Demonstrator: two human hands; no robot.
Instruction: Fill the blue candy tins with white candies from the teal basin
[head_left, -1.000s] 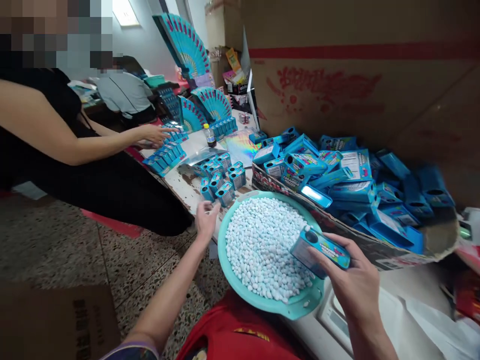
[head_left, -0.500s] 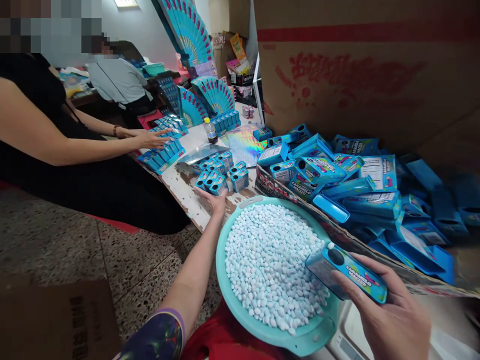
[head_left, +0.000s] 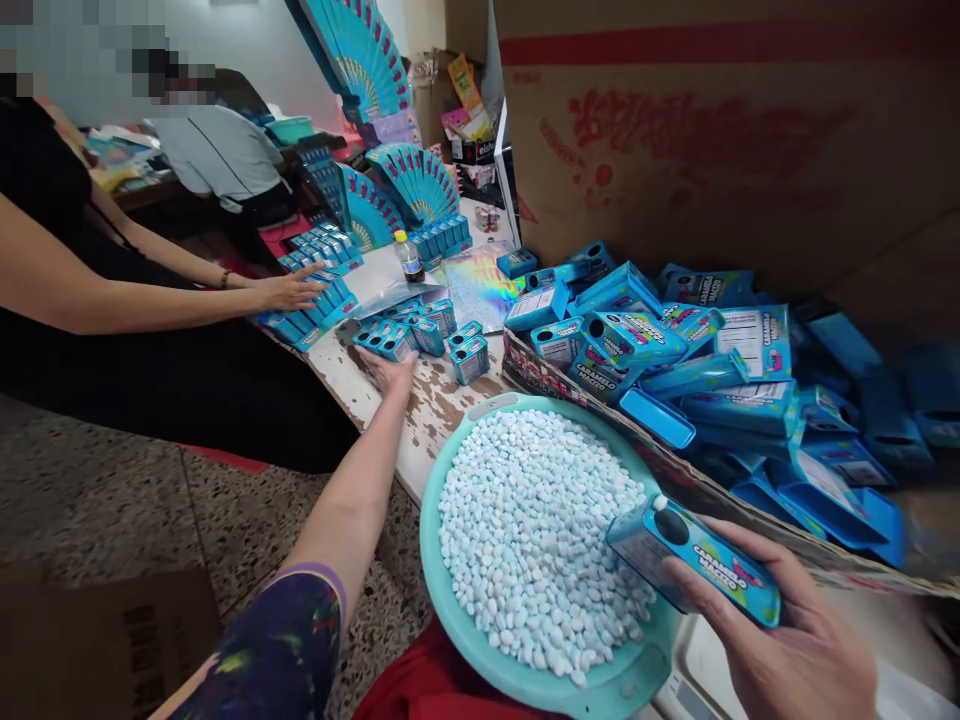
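Note:
My right hand (head_left: pixel 795 610) is closed around a blue candy box (head_left: pixel 724 565) marked "Caramelo Macizo", with a dark round spot on its end. The box is tilted over a turquoise basin (head_left: pixel 433 560) full of pale blue and white candies (head_left: pixel 540 530), and one candy sits at its upper edge. My left hand (head_left: pixel 390 372) reaches across the table, thumb and fingers on either side of a short row of blue candy boxes (head_left: pixel 388 340); some fingertips are hidden behind them. More upright boxes (head_left: pixel 470 360) stand just right of that hand.
A large carton (head_left: pixel 675 130) at right holds a heap of blue boxes (head_left: pixel 637 340). A co-worker's hand (head_left: pixel 289 290) rests over rows of boxes (head_left: pixel 330 300) at left. A yellow-capped bottle (head_left: pixel 409 258) and fanned blue displays (head_left: pixel 416 185) stand farther back. A white scale (head_left: pixel 694 670) lies beside the basin.
My left hand has moved left along the table with the short row of boxes, away from the boxes beside it. My right hand holds its box almost unchanged over the candies.

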